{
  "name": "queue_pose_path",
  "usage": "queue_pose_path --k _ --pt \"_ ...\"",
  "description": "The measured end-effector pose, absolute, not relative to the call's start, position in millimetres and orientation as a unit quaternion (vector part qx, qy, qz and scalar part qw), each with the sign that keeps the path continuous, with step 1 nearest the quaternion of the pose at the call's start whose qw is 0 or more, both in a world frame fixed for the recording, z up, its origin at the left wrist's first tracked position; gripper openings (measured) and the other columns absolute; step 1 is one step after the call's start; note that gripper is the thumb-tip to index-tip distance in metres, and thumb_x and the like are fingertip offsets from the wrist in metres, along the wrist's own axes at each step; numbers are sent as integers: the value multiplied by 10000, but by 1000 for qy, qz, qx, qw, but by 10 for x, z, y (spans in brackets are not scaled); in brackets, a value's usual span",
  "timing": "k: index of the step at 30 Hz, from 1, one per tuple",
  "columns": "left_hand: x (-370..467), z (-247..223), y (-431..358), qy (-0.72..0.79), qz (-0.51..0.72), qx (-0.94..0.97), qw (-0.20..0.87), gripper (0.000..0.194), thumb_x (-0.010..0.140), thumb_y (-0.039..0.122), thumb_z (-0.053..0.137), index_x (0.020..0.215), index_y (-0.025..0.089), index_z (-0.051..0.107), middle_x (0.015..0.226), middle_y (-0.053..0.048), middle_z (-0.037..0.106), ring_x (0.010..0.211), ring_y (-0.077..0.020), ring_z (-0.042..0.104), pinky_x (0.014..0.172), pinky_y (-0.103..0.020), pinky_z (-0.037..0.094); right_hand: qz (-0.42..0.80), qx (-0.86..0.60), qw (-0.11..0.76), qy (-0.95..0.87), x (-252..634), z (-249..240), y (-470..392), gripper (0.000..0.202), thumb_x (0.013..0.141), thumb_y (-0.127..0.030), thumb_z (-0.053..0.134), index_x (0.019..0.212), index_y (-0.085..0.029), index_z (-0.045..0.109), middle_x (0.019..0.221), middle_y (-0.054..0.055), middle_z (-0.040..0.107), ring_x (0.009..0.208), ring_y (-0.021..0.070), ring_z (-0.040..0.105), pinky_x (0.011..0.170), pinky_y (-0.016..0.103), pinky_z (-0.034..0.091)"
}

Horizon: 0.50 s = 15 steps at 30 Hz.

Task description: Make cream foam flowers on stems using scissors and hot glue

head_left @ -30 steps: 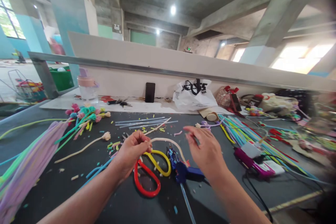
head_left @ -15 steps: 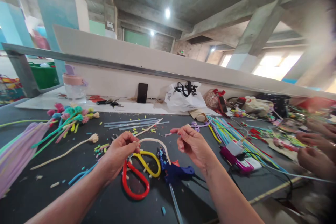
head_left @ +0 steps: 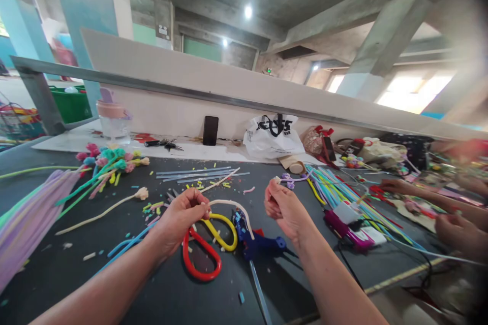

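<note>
My left hand [head_left: 189, 215] is closed in a pinch on a cream pipe cleaner [head_left: 241, 208], which arcs to the right above the glue gun. My right hand [head_left: 281, 208] is raised and closed, its thumb and fingers pressed together. A small pale bit shows at its fingertips, too small to name. Under my left hand lie scissors [head_left: 202, 259] with one red and one yellow handle loop. Between my hands rests a blue glue gun [head_left: 263, 246] with a clear glue stick [head_left: 259, 289] in its back. A short pink piece [head_left: 249, 190] lies beyond.
Pipe-cleaner flowers [head_left: 110, 157] and a lilac bundle [head_left: 57, 203] lie left, coloured stems [head_left: 335, 188] right. Clear glue sticks [head_left: 194, 175], a phone [head_left: 210, 130], a white bag [head_left: 272, 137] and a bottle [head_left: 114, 122] are behind. A purple device [head_left: 346, 231] has cables. Another person's hands [head_left: 457, 228] work at right.
My right hand has closed its fingers and drawn slightly away from the short pink piece. My left hand keeps its pinch on the cream pipe cleaner. The view has shifted slightly.
</note>
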State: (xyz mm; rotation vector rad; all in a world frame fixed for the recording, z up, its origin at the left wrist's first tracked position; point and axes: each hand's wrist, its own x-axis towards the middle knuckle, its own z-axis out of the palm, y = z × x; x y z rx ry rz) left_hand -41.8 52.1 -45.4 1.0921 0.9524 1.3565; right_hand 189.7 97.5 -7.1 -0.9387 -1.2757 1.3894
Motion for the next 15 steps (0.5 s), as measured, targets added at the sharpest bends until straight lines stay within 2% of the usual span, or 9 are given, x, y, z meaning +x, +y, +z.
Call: queue_pose_path --k 3,6,10,13,15 --pt "-418 -455 529 409 576 456 541 98 680 210 614 685 174 523 605 40 578 591 -92 514 633 -209 382 569 -392 485 -537 1880 -80 979 383 751 -496 611 584 -171 496 383 -108 285 348 30 190 384 193 146" --pt "-408 -440 519 415 577 455 536 96 675 217 615 691 175 530 590 40 576 586 -98 518 630 -213 385 559 -392 472 -557 1849 -68 956 290 719 -420 663 658 -158 553 453 -83 374 393 40 270 403 193 190" --pt "-398 -414 504 409 576 460 538 91 672 193 608 679 175 520 596 40 571 583 -93 513 633 -210 384 531 -401 454 -592 1835 -44 920 169 724 -298 643 824 -169 600 590 -43 512 449 54 351 436 194 255" --pt "-405 -416 511 407 577 461 539 90 674 195 601 679 177 513 600 34 577 584 -99 517 626 -212 384 505 -411 439 -620 1876 -21 940 343 667 -215 650 1006 -223 599 887 4 609 518 65 431 523 220 361" --pt "-412 -426 520 407 574 463 539 92 681 205 602 685 178 514 597 33 581 585 -100 516 618 -209 381 460 -425 426 -653 1920 -16 980 481 586 -155 671 1053 -252 612 1118 34 572 698 110 533 674 270 417"
